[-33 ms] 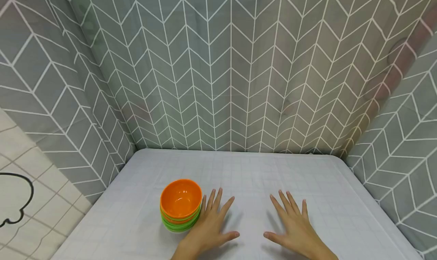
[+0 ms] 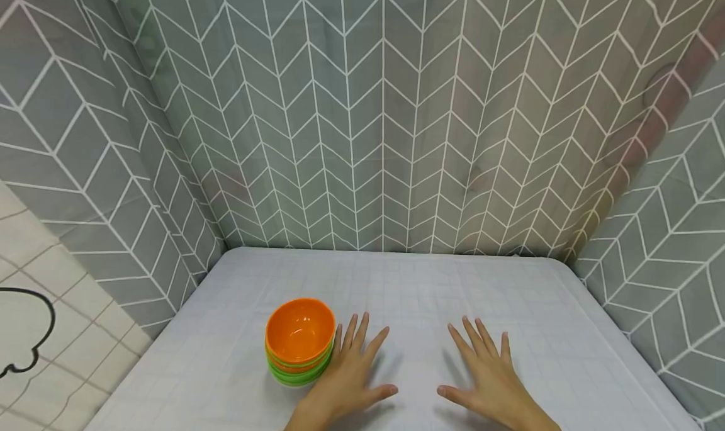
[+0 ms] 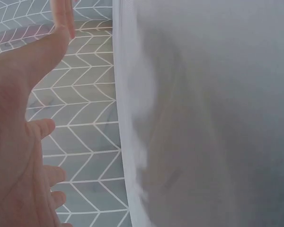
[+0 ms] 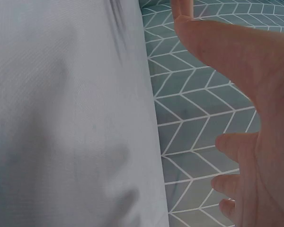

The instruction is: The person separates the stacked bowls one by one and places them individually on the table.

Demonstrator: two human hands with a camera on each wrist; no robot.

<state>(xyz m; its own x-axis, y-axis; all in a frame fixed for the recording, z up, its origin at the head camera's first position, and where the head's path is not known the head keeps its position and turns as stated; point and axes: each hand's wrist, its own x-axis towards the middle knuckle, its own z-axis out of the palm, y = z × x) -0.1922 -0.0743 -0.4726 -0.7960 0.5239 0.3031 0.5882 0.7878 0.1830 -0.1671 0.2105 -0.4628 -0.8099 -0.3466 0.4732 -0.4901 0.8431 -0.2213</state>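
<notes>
Nested bowls, orange and green, stand in a stack on the white-covered table (image 2: 419, 286), left of centre in the head view. The top one is an orange bowl (image 2: 300, 333); a green bowl (image 2: 294, 377) shows at the bottom. Just right of the stack is my left hand (image 2: 347, 373), palm down with its fingers spread; whether it touches the bowls I cannot tell. My right hand (image 2: 488, 380) hovers over the table farther right, fingers also spread, holding nothing. Each wrist view shows thumb and fingers, from the left hand (image 3: 14, 127) and the right hand (image 4: 270, 127), beside the white cloth.
A grey curtain (image 2: 385, 135) with white chevron lines hangs behind the table and along both sides. At the far left lies a white gridded surface (image 2: 73, 318) with a black curved outline. Both hands cast shadows on the cloth.
</notes>
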